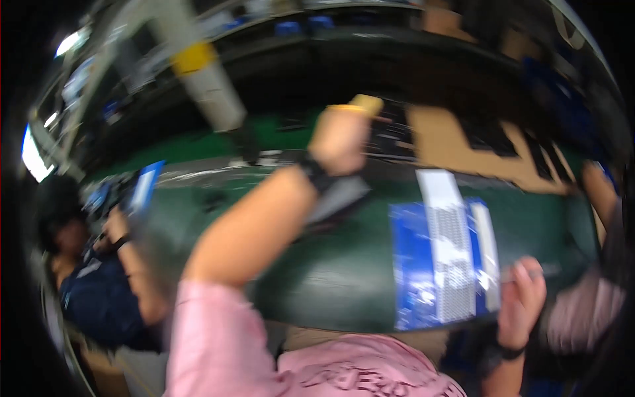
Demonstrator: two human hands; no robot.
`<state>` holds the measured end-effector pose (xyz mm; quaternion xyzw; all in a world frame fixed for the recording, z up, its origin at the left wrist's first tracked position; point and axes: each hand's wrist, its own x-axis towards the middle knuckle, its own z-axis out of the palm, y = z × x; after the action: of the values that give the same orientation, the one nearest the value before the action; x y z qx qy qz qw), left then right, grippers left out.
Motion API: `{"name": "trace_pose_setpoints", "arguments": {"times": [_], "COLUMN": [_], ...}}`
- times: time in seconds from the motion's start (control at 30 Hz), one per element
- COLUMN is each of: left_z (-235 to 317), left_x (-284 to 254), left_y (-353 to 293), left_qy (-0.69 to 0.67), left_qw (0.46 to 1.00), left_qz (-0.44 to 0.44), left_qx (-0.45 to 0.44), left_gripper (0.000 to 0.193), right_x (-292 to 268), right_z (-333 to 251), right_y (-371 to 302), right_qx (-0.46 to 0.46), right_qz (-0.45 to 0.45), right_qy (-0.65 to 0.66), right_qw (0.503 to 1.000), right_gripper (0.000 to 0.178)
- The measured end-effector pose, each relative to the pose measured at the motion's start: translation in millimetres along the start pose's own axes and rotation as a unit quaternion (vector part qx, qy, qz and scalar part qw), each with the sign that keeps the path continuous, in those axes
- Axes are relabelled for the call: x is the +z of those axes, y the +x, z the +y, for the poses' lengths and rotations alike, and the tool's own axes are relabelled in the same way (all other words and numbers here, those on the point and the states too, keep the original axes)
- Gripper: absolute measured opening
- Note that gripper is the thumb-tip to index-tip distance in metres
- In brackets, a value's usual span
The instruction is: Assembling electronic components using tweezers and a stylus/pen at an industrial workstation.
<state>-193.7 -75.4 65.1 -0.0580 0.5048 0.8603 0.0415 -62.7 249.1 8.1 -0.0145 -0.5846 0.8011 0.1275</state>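
My left hand (340,142), smeared by motion, is raised toward the far side of the table, a dark band on its wrist. It looks closed round a small yellow object (367,104) whose kind is unclear. Below that hand a dark grey, flat item (340,198) lies on the table, blurred. A glossy blue plastic package (415,278) lies in front of me at the near edge, with a long white patterned strip (455,251) across it. Beside its right edge my right hand (522,294) has curled fingers, apparently pinching something thin that I cannot make out.
The table has a dark green top (331,284). Brown cardboard (450,142) with dark flat pieces lies along the far right. A person in dark clothing (99,298) works at the left, and another person's arm (598,192) shows at the right rim.
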Motion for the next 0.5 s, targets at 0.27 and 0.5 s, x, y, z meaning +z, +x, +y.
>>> {"name": "trace_pose_setpoints", "arguments": {"times": [0.27, 0.5], "left_z": [-37.0, -99.8], "left_x": [2.6, 12.1], "left_y": [-119.2, -160.1], "left_qy": [-0.103, -0.251], "left_qw": [0.993, 0.962], "left_qz": [0.017, 0.108], "left_qx": [-0.052, -0.005], "left_gripper": [0.042, 0.037], "right_x": [44.1, 45.2], "right_z": [43.0, 60.2], "right_y": [55.4, 64.2], "right_qx": [0.101, 0.109], "right_qz": [-0.129, -0.134], "right_qy": [-0.083, -0.079], "right_qw": [0.983, 0.982], "right_gripper": [0.008, 0.008]}}
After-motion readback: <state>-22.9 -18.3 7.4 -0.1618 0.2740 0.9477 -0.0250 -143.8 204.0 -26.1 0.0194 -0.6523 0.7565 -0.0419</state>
